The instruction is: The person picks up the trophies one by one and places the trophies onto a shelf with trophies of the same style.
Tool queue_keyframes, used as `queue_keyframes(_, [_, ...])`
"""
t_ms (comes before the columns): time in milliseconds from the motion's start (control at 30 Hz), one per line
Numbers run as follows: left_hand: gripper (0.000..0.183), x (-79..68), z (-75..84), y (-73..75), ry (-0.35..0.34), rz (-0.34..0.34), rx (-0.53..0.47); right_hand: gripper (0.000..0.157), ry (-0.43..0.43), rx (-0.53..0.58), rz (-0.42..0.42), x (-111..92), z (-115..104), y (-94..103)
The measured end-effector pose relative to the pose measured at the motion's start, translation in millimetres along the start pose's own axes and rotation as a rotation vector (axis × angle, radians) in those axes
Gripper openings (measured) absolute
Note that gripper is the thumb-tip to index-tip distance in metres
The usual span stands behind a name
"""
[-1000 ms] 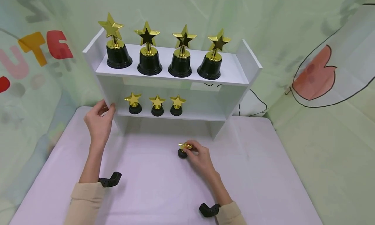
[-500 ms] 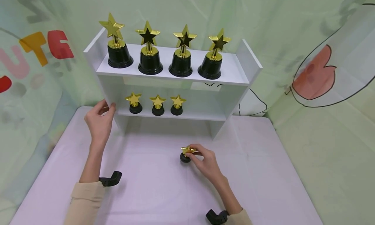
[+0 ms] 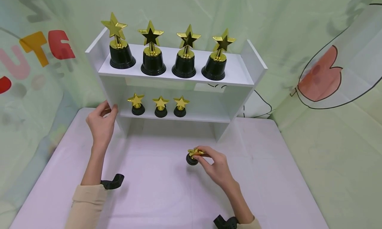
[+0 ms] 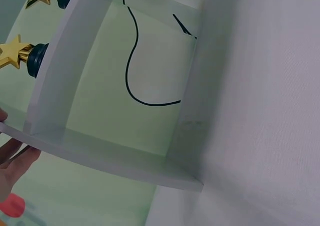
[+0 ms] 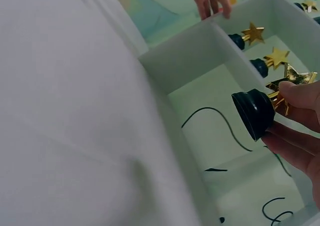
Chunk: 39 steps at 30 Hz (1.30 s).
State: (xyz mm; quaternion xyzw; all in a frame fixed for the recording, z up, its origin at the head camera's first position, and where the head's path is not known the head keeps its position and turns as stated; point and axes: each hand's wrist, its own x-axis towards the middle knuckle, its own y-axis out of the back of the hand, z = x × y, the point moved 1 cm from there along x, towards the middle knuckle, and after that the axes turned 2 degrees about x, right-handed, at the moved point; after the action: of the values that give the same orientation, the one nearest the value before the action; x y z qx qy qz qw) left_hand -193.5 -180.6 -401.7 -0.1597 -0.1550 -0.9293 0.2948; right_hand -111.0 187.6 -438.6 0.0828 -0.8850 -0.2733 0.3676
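My right hand (image 3: 218,167) pinches a small star trophy (image 3: 192,159) by its gold star, in front of the white shelf unit (image 3: 209,114). In the right wrist view the trophy's black base (image 5: 254,113) points away from the fingers, tilted above the white cloth. My left hand (image 3: 101,128) grips the front edge of the unit's left side panel, thumb on one face and fingers on the other, as the left wrist view shows. On the middle board stand three small star trophies, the rightmost one (image 3: 180,111) near its centre.
Several larger star trophies, one of them (image 3: 183,65) near the middle, line the top board. A white cloth (image 3: 155,189) covers the table. Pale green printed curtains (image 3: 322,139) hang behind and at both sides.
My right hand has moved right and slightly nearer to me with the small trophy, whose base has tilted toward me. The left hand keeps its hold on the side panel.
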Motion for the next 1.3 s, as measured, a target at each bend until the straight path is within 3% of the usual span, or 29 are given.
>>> queue_keyframes(500, [0.027, 1.7, 0.9, 3.2, -0.004, 0.011, 0.0, 0.031, -0.009, -0.044, 0.205, 49.0, -4.7, 21.8])
queue_keyframes(700, [0.026, 1.3, 0.2, 2.6, -0.013, 0.004, -0.015, 0.028, -0.088, -0.005, 0.29, 77.6, 6.6, 30.3])
queue_keyframes(800, [0.026, 0.7, -0.4, 2.8, -0.014, 0.008, -0.011, 0.026, -0.129, -0.005, 0.302, 91.4, 9.1, 32.6])
queue_keyframes(1067, [0.025, 0.0, -1.1, 2.3, -0.023, -0.002, -0.021, 0.026, -0.191, -0.061, 0.294, 116.3, -10.0, 35.5])
queue_keyframes(1300, [0.025, 0.6, -1.5, 2.2, -0.018, -0.011, -0.015, 0.029, -0.196, -0.054, 0.273, 118.1, 30.1, 29.8])
